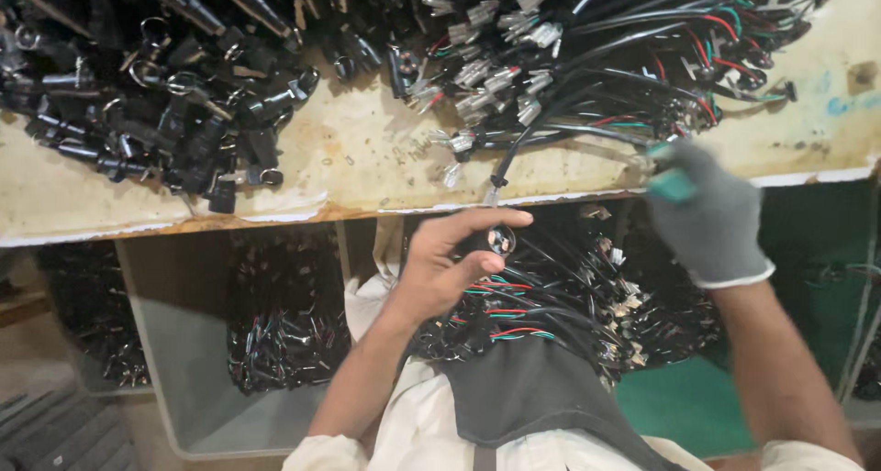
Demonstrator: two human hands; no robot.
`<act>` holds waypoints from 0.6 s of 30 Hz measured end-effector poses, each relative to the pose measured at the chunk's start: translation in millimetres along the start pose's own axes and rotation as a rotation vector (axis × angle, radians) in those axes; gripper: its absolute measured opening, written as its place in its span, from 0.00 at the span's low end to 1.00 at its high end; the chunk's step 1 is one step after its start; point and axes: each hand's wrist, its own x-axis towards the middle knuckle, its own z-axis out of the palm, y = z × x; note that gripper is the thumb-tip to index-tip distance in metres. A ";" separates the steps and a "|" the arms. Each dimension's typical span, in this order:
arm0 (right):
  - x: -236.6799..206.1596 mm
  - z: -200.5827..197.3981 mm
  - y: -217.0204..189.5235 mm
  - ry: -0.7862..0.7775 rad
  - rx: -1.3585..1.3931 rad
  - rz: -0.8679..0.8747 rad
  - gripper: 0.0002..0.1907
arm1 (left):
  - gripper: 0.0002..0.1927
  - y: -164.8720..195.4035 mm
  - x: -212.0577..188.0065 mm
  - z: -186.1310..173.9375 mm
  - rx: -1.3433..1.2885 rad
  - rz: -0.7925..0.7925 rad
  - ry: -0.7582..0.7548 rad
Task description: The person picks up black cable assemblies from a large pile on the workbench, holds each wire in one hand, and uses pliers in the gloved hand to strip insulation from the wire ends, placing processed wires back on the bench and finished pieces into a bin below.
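Observation:
My left hand [445, 265] is bare and pinches a small round black part with a shiny metal face [501, 241] between thumb and fingers, just below the table edge. A black cable runs from that part up onto the worn tabletop [367, 164]. My right hand [705, 216] wears a grey glove and reaches to the table edge, its fingers closed among the black wires [587, 127] there. A teal piece [673, 186] shows at its fingers. A bundle of black, red and green wires [541, 320] lies on my lap under the left hand.
A heap of black connector parts with metal rings [165, 95] covers the table's left. Wire harnesses with metal terminals [514, 58] fill the top middle and right. Grey bins [197, 398] under the table hold more harnesses [284, 315]. A green surface [808, 242] lies at the right.

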 end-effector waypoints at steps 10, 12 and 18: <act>-47.2 15.2 -51.7 -0.306 0.218 -0.545 0.14 | 0.17 14.9 -8.9 27.0 0.196 -0.145 -0.105; -47.1 30.4 -47.6 -0.265 0.383 -0.461 0.13 | 0.17 18.6 -6.6 28.6 0.421 0.047 -0.062; -77.1 43.7 -58.9 0.177 1.579 0.219 0.05 | 0.18 12.7 -11.0 29.4 0.330 0.085 -0.006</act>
